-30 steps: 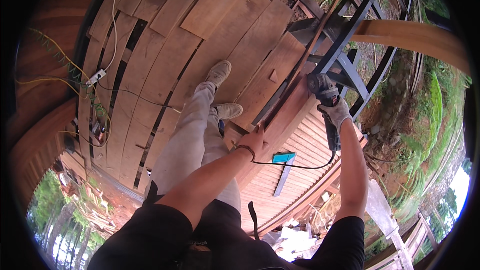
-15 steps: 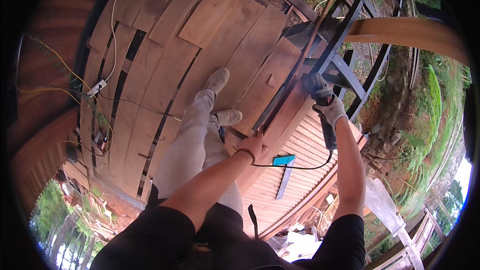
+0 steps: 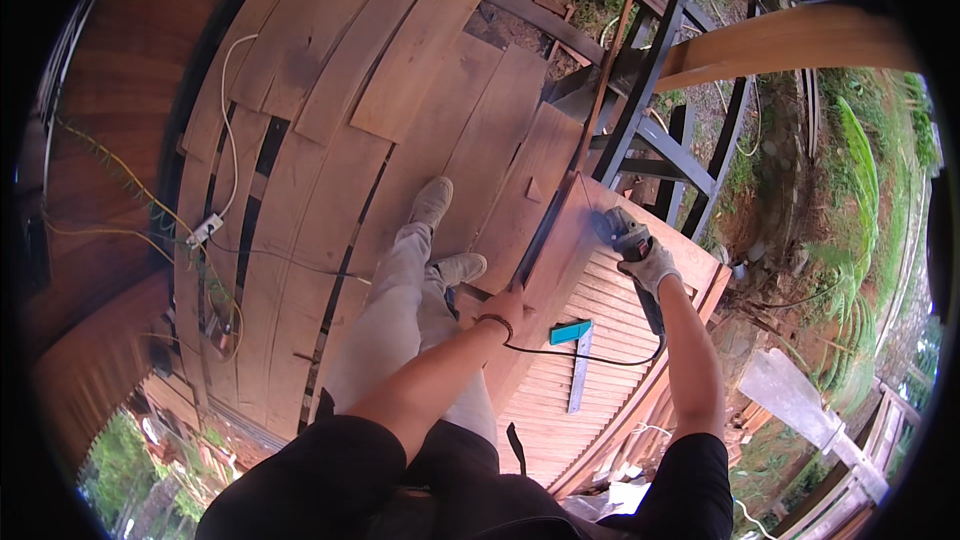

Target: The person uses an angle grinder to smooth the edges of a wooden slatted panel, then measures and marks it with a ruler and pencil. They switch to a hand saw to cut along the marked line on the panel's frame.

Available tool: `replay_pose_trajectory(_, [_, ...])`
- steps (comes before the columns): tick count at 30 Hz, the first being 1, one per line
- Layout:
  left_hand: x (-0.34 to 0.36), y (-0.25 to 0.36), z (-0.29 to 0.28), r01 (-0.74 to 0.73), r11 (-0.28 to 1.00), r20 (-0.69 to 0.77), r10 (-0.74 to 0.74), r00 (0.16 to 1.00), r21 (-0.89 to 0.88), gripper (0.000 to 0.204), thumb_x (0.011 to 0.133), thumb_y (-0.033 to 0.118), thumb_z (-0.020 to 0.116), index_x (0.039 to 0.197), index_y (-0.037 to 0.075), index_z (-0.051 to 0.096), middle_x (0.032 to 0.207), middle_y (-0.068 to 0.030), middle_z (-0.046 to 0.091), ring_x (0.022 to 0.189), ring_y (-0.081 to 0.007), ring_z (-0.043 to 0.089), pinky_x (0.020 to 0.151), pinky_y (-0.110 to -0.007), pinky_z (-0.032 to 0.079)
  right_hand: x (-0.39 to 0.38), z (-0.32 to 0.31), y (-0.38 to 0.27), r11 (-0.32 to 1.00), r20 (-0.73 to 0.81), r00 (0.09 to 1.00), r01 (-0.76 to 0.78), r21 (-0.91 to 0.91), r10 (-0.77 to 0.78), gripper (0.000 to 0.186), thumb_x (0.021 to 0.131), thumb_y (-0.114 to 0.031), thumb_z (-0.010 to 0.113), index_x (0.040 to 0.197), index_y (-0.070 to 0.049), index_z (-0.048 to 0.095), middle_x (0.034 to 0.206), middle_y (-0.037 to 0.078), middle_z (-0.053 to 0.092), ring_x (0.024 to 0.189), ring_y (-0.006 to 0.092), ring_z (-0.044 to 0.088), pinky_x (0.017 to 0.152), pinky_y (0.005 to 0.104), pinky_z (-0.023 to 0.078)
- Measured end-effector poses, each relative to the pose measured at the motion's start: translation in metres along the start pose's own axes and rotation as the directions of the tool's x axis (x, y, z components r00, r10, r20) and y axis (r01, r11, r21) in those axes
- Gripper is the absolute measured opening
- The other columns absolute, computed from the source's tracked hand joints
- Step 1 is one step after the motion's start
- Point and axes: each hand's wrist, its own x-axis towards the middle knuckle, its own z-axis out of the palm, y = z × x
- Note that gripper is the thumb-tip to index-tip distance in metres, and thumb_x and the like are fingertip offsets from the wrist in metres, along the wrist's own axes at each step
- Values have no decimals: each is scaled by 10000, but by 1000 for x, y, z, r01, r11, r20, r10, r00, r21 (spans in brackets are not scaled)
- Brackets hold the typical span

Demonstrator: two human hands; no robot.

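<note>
My gloved right hand (image 3: 651,267) grips a dark angle grinder (image 3: 628,234). The grinder's head is at the right edge of a reddish-brown wooden board (image 3: 553,258), close to its far end; whether the disc touches the wood is hidden. A black cord trails from the tool's back end toward my left wrist. My bare left hand (image 3: 506,308), with a bracelet at the wrist, is closed on the board's left edge nearer to me. A try square (image 3: 578,365) with a teal stock and metal blade lies on the grooved planks right of the board.
Loose planks (image 3: 290,240) with gaps between them cover the floor at left, and my feet stand on them. A white power strip (image 3: 205,230) with cords lies there. Black metal framing (image 3: 655,90) rises at far right, beside a curved wooden beam (image 3: 790,48) and plants.
My right hand has brought the grinder nearer to me, away from the black framing, so the board's far end now shows. My left hand stays on the board. The whole view has shifted slightly.
</note>
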Motion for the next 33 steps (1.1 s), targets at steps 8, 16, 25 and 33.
replay_pose_trajectory(8, [-49,68,4,-341,925,130,364,922,-170,966,813,509,739,1441,-97,324,1235,-290,572,1177,-359,569,1011,-406,451,-106,108,38,-251,180,978,-150,956,102,328,893,-306,712,1105,-75,616,882,109,676,703,224,670,599,384,581])
replay_pose_trajectory(16, [-81,56,28,-281,956,479,206,853,90,549,717,280,824,1088,-24,557,972,-168,673,888,-261,679,789,-379,534,-196,246,-65,-960,54,971,221,170,233,535,948,-538,556,1184,-61,611,966,124,697,797,272,696,719,401,603])
replay_pose_trajectory(25, [-120,19,-54,-579,657,776,-13,631,482,413,741,237,805,986,-28,604,874,-118,687,793,-213,680,731,-351,545,-273,268,-211,-791,182,802,595,-144,570,324,987,-307,585,1206,-68,585,1030,63,651,891,165,649,824,323,548])
replay_pose_trajectory(33, [-159,15,-134,-545,519,748,-531,397,658,368,791,159,766,1057,-11,577,911,-76,666,795,-170,660,693,-319,538,-315,253,-377,-396,325,468,879,-265,822,280,937,-206,662,1185,-85,613,1013,22,654,875,137,643,796,295,538])
